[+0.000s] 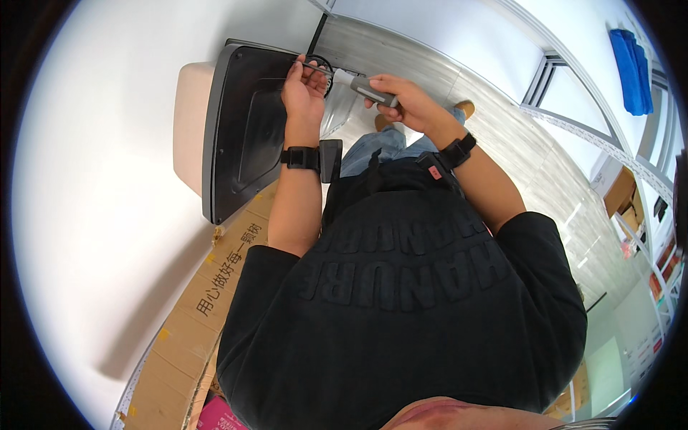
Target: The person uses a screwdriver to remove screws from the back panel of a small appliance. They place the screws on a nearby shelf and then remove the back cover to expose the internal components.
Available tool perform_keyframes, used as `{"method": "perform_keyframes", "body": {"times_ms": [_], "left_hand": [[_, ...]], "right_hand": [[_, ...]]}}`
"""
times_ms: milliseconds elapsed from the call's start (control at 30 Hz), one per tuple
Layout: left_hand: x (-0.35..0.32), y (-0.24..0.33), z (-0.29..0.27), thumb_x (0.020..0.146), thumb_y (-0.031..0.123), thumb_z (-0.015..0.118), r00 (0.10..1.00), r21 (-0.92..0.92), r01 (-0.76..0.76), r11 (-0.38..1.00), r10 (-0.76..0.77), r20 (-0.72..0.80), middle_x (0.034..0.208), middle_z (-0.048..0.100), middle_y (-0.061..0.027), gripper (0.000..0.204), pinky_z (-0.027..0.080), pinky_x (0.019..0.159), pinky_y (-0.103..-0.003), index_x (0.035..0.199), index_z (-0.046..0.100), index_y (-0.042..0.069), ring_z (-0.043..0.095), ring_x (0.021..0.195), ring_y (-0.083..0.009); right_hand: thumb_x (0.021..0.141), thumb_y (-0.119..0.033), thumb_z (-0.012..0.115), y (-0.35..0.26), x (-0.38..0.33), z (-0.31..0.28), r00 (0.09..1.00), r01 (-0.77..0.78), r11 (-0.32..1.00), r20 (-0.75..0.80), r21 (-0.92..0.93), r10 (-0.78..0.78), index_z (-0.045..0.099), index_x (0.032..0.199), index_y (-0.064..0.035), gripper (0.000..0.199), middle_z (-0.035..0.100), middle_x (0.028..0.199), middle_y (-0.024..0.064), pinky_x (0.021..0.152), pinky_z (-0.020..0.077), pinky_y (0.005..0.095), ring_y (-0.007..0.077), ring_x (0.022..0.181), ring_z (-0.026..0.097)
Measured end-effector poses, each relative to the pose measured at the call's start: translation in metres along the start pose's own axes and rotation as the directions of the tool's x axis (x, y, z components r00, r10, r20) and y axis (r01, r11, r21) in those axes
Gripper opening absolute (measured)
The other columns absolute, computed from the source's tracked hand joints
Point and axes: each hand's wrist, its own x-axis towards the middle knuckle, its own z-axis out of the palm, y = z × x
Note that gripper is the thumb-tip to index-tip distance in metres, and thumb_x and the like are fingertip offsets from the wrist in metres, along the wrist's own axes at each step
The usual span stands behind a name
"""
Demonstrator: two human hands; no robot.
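Note:
My right hand (408, 100) is wrapped round the grey handle of a screwdriver (373, 92), which lies almost level. Its thin shaft runs left to my left hand (306, 89), where thumb and forefinger are closed on it near the tip; the other fingers curl loosely. Whether a screw sits between those fingertips is too small to tell. Beside my left hand a black panel (251, 129) with a recessed middle stands on edge, with a rounded beige body (193, 125) behind it. A black cable (330, 87) loops behind my left fingers.
A white wall (93, 179) rises at the left. Below the panel lies a long cardboard box (186, 322). Clear plastic (338, 113) shows between my hands, above the wood-look floor (430, 54). White metal framing (595, 136) and a blue cloth (631, 72) stand at the right.

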Motion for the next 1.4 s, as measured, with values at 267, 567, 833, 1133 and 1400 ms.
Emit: {"method": "perform_keyframes", "body": {"times_ms": [267,567,833,1133,1400], "left_hand": [[-0.001,-0.004,0.001,0.097,0.021,0.043,1.000,-0.010,-0.019,1.000,0.019,-0.002,0.094,0.060,-0.0048,0.022,0.048,0.068,-0.033,0.110,0.058,0.010,0.058,0.084,-0.0202],[-0.002,-0.002,0.002,0.097,0.020,0.043,1.000,-0.019,-0.020,1.000,0.020,0.013,0.093,0.061,-0.0035,0.020,0.048,0.068,-0.032,0.107,0.058,0.011,0.059,0.084,-0.0198],[-0.005,-0.004,0.003,0.094,0.018,0.054,0.999,-0.005,-0.030,1.000,0.030,0.027,0.090,0.060,-0.0036,0.012,0.049,0.067,-0.030,0.103,0.056,0.011,0.059,0.082,-0.0188],[-0.006,-0.009,0.008,0.089,0.011,0.062,0.997,0.008,-0.050,0.999,0.050,0.053,0.085,0.061,-0.0026,0.015,0.051,0.063,-0.028,0.100,0.052,0.011,0.062,0.075,-0.0162],[-0.004,-0.005,0.008,0.091,0.008,0.058,0.999,0.017,-0.039,0.999,0.039,0.031,0.090,0.063,-0.0066,0.019,0.053,0.066,-0.030,0.108,0.050,0.008,0.064,0.079,-0.0199]], "right_hand": [[0.094,-0.023,0.050,0.002,-0.001,-0.005,0.999,-0.010,0.999,0.034,-0.038,0.012,0.049,0.110,-0.0050,0.024,0.059,0.084,0.0092,0.041,0.0296,0.0187,0.0049,0.048,0.040],[0.089,-0.028,0.060,-0.005,-0.004,0.008,0.997,-0.005,0.954,-0.073,-0.299,-0.018,0.049,0.118,-0.0105,0.036,0.059,0.087,0.0024,0.048,0.0342,0.0177,0.0048,0.056,0.048],[0.088,-0.028,0.062,-0.003,0.001,0.003,0.997,0.021,0.921,-0.064,-0.388,-0.050,0.051,0.116,-0.0104,0.035,0.060,0.086,0.0034,0.050,0.0377,0.0186,0.0058,0.057,0.052],[0.084,-0.018,0.067,0.006,0.007,0.003,0.942,0.229,0.674,-0.015,-0.702,-0.336,0.052,0.116,-0.0083,0.036,0.057,0.089,0.0049,0.054,0.0429,0.0222,0.0096,0.064,0.053],[0.088,-0.024,0.060,-0.007,-0.007,0.011,0.984,0.096,0.919,-0.102,-0.383,-0.145,0.049,0.120,-0.0095,0.037,0.056,0.092,0.0055,0.055,0.0464,0.0241,0.0128,0.068,0.057]]}}
